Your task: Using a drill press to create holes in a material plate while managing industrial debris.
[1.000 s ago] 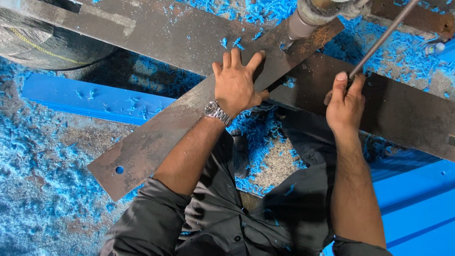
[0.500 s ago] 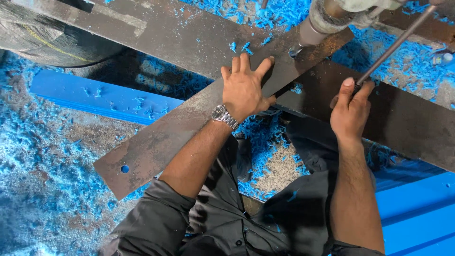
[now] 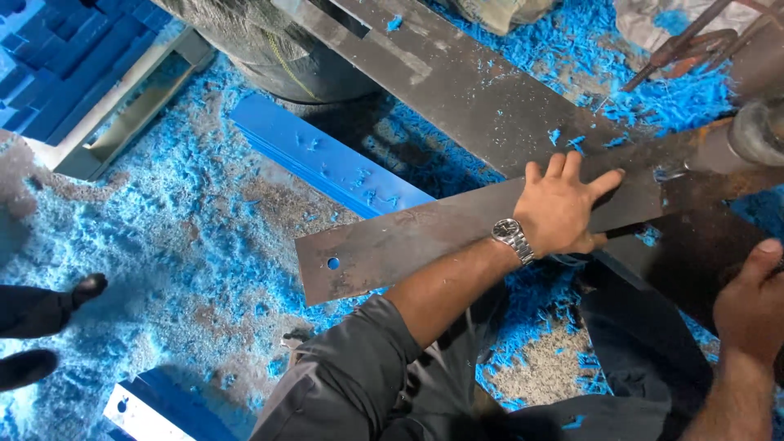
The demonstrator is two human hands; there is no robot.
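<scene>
My left hand (image 3: 563,208), with a wristwatch, lies flat with fingers spread on a long rusty metal strip (image 3: 392,245), thumb hooked at its near edge. The strip has a hole near its left end. Its right end runs under a grey cylindrical machine head (image 3: 751,139). My right hand (image 3: 755,306) is at the right edge, resting over a dark steel plate (image 3: 694,253). Its fingers are cut off by the frame, so what it holds is hidden.
A wide steel plate (image 3: 457,82) crosses behind the strip. A blue bar (image 3: 327,159) lies under it. Blue shavings (image 3: 163,212) cover the floor. Another person's shoes (image 3: 82,287) stand at the left. Rusty tools (image 3: 686,45) lie top right, blue blocks (image 3: 65,57) top left.
The view has swung left and the strip now lies nearly level. My left hand stays on it. The thin rod my right hand gripped is out of view.
</scene>
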